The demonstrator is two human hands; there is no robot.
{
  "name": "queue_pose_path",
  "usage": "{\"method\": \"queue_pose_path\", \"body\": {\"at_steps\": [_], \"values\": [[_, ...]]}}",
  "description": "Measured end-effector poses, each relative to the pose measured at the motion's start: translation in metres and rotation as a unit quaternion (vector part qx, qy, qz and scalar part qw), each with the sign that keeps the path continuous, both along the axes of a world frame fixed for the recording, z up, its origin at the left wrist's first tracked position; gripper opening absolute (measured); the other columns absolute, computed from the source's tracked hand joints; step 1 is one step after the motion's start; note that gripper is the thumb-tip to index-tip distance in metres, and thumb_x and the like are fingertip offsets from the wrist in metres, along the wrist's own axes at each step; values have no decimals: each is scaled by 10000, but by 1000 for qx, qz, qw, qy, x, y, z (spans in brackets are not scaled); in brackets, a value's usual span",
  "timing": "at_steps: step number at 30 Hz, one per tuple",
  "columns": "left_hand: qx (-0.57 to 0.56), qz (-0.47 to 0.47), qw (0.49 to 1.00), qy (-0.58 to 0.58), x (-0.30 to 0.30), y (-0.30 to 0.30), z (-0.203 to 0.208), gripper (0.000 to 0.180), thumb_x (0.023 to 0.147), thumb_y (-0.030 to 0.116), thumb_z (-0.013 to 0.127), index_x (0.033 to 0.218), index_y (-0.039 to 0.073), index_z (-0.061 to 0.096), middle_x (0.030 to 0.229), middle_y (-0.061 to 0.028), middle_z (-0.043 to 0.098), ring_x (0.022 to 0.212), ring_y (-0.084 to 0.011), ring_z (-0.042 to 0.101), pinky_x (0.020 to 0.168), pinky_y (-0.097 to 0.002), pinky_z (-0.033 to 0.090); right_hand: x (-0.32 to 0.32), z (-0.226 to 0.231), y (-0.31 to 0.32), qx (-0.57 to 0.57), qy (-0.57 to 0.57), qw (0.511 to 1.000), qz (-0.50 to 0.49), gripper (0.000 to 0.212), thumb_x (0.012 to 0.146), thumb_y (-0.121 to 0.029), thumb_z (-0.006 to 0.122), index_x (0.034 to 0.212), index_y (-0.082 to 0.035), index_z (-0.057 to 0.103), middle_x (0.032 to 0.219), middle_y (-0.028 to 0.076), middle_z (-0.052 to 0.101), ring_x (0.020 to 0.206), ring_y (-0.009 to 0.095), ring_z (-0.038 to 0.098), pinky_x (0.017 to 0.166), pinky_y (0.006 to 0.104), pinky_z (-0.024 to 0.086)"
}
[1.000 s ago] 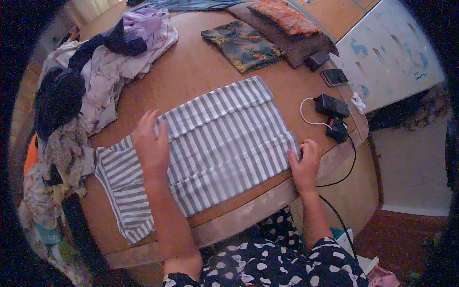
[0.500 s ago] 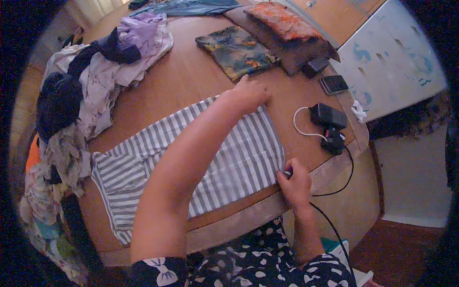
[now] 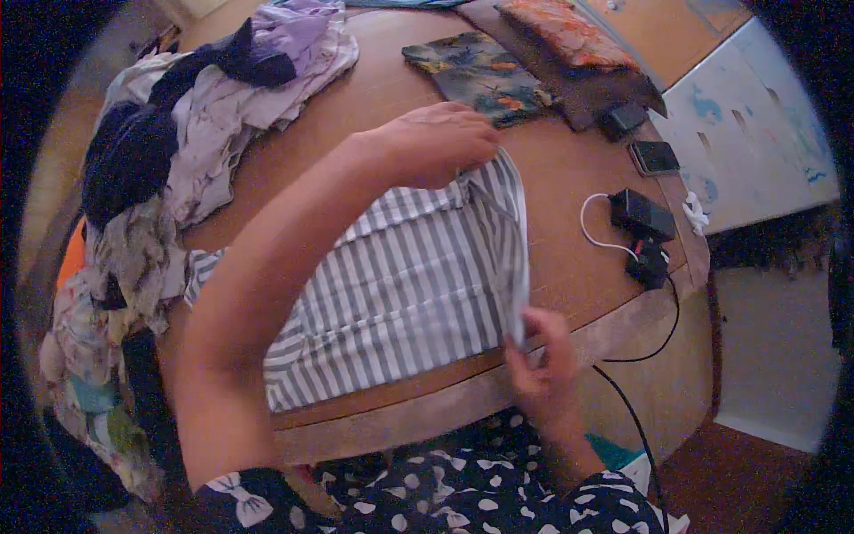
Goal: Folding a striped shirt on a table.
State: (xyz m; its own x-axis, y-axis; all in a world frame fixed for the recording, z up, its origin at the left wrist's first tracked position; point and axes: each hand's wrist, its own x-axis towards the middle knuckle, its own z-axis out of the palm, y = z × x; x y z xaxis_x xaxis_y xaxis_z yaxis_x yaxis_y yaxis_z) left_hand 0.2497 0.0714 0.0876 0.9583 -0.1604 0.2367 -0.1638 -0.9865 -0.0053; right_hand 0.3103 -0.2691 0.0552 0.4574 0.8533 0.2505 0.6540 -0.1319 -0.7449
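Note:
A grey-and-white striped garment (image 3: 409, 267) lies on the wooden table, its right edge lifted and curling over. At the far end of that edge my left hand (image 3: 440, 142) is closed on the cloth, its palm turned down. My right hand (image 3: 543, 360), somewhat blurred, pinches the near end of the same edge close to the table's front. Part of the garment's left side is hidden under my left forearm. Just beyond my left hand lies a folded dark patterned cloth (image 3: 480, 76).
A heap of clothes (image 3: 205, 133) runs along the table's left side. Orange patterned fabric (image 3: 569, 36) lies at the far right. Along the right edge are a phone (image 3: 656, 158), a black power adapter (image 3: 642, 215) and a black cable (image 3: 623, 400) hanging down. White drawers (image 3: 756, 133) stand beyond.
The garment's right edge has risen off the table between both hands. My left hand has shifted slightly left. The whole view has shifted, with the table's things now further right.

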Motion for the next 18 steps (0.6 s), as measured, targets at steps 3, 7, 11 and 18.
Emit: {"method": "queue_pose_path", "body": {"at_steps": [3,7,11,18], "values": [[13,27,999,37,-49,2,-1,228,867,123,570,1073,71,651,1158,-145,643,1203,-339,571,1102,-452,401,-29,-10,14,97,-18,985,140,452,741,69,656,1180,-30,619,955,117,625,797,235,603,743,361,498],[60,150,985,53,-141,-4,-23,304,786,34,608,1084,83,636,1202,-118,641,1223,-293,561,1053,-423,423,-72,-27,30,123,-58,964,227,393,708,31,642,1093,-41,666,889,118,636,758,294,603,670,416,482],[-80,328,940,-42,-164,-23,-48,304,805,21,576,1100,63,631,1222,-151,636,1204,-331,576,1041,-442,444,-75,-46,25,56,-55,965,249,363,729,11,646,1084,-57,689,895,103,652,792,306,616,681,428,461],[-214,344,912,-61,-131,-36,-52,379,782,30,597,1157,50,646,1197,-190,638,1152,-376,589,986,-452,483,-74,-40,25,7,-63,967,246,347,733,24,653,1067,-63,691,905,100,649,867,306,616,798,430,461]]}}
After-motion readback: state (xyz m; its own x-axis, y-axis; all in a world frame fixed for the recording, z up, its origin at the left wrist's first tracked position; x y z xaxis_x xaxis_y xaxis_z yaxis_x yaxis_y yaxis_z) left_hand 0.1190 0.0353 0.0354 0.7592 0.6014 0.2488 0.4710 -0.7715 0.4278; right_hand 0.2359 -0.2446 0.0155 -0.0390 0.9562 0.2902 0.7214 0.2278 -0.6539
